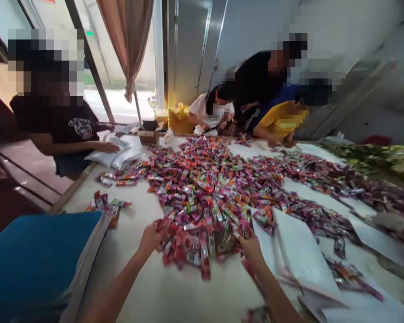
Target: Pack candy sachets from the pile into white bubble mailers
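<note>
A large heap of small, shiny sealed packets (205, 179), mostly purple, red and orange, spreads over the white table. At the heap's near left edge is my left hand (151, 237), its fingers blurred and partly hidden among packets. My right hand (249, 244) is at the near right edge, with thumb and fingers closed around a few packets. Between the two hands, a mass of packets juts toward me, some long ones lying lengthwise. Just right of my right hand lies a stack of white bags or sheets (303, 251) with packets on it.
A blue flat-topped object (43, 251) stands at the near left. Filled white bags (116, 152) lie under a co-worker's hand (106, 147) at the far left, beside a cardboard box (150, 134). Other people (210, 112) work along the far edge. Green packets (384, 157) lie at the far right.
</note>
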`<action>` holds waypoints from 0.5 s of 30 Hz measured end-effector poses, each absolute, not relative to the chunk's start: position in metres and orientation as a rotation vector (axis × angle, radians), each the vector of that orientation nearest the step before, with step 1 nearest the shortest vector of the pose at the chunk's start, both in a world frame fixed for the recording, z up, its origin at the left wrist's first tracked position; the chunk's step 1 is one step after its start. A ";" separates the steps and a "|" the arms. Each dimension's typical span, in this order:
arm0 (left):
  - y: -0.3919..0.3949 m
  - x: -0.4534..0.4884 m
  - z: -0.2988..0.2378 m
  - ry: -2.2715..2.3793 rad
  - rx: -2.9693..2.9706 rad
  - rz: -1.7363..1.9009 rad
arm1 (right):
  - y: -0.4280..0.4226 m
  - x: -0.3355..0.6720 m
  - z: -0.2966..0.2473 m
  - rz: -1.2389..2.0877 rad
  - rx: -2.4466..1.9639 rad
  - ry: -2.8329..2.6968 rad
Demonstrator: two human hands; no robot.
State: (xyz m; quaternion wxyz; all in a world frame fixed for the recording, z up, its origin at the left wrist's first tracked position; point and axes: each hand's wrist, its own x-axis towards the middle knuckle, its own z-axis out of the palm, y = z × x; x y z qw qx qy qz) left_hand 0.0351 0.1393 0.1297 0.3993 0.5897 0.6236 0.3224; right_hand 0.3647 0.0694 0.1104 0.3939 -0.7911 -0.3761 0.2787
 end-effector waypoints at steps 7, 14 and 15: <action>0.089 0.000 0.120 1.627 0.870 0.724 | 0.020 0.342 0.094 1.023 -1.886 -0.696; 0.097 0.006 0.119 1.734 0.914 0.728 | 0.052 0.328 0.114 1.040 -1.745 -0.696; 0.102 0.011 0.118 1.740 0.966 0.704 | 0.058 0.322 0.117 1.046 -1.749 -0.748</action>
